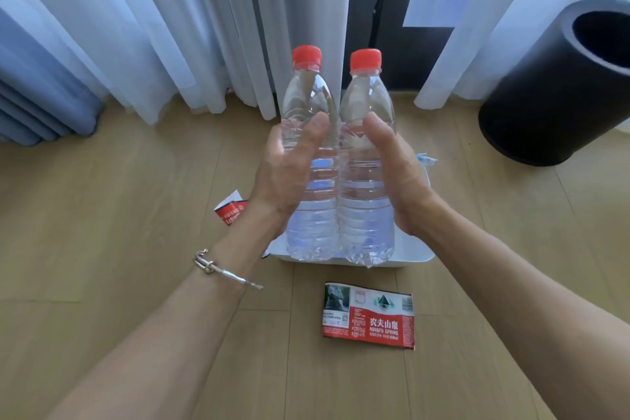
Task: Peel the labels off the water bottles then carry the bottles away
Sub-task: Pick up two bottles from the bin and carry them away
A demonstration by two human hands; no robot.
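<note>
Left thumb pressed across the front of the left bottle (308, 95), the other fingers wrapped behind, probably curled. The left hand (289, 174) and right hand (399, 174) each grip one bottle, the right bottle (366, 201) touching its twin, both upright above a white tub (416, 256). Wood floor (102, 215); white curtains (170, 27) beyond the tub. Two bare bottles, two peeled labels: flat label (368, 315) before the tub, curled label (230, 211) left of it. One black bin (552, 85) far right.
</note>
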